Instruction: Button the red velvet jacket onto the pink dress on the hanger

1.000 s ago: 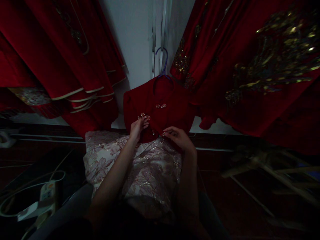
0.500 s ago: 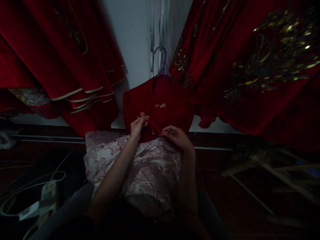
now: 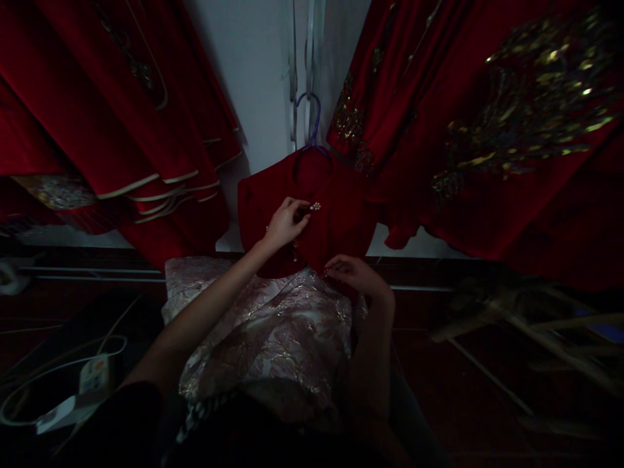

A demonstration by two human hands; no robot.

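Note:
A red garment (image 3: pixel 346 214) with beaded flower fasteners down its front hangs on a purple hanger (image 3: pixel 314 123). My left hand (image 3: pixel 287 223) lies over its upper front, thumb and fingertips closed at the flower fastener (image 3: pixel 316 207) near the collar. Lower down, my right hand (image 3: pixel 358 274) pinches at the garment's bottom edge; the small thing between its fingertips is too dark to make out. A beaded drop (image 3: pixel 295 250) shows on the red cloth between the hands. Shiny pink-and-silver brocade (image 3: pixel 287 331) spreads below, over my lap.
Red garments with pale piping (image 3: pixel 170 130) hang at left, and red garments with gold sequins (image 3: pixel 546 97) at right. A power strip (image 3: pixel 95 374) with a white cable lies at lower left. Wooden bars (image 3: pixel 536 344), blurred, stand at lower right.
My left hand has moved up and right, from the flower ornament on the garment's left side to the fastener near the collar. My right hand has shifted slightly down and right, still pinching.

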